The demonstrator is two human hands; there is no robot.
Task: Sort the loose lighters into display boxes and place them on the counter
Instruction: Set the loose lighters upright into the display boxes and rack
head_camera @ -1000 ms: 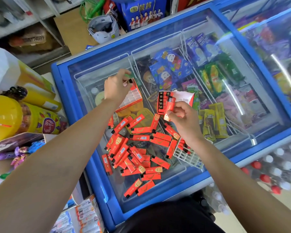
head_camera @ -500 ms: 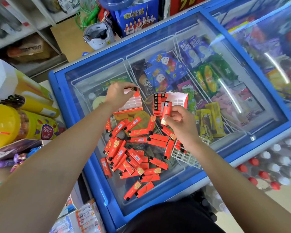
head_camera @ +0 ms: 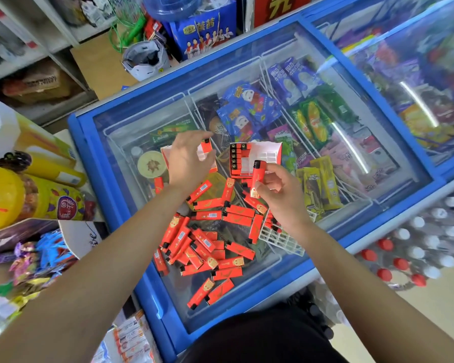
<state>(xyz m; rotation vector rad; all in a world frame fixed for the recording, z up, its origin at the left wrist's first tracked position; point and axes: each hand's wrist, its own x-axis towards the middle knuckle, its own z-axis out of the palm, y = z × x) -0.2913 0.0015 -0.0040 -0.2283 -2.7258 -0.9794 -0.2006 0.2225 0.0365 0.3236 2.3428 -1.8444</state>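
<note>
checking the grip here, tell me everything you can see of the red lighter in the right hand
The red plastic lighter is slim and rectangular, with a black cap on top and a gold mark near its bottom. It stands nearly upright, pinched at its lower half by the right hand, just in front of the red-and-white display box, not yet in a slot.

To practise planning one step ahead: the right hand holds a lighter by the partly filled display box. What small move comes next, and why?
Probably lower the lighter, pinched upright in the right hand, into a free cell of the display box. Only its left column holds lighters, white cells beside it look empty, and the lighter is right by them.
</note>
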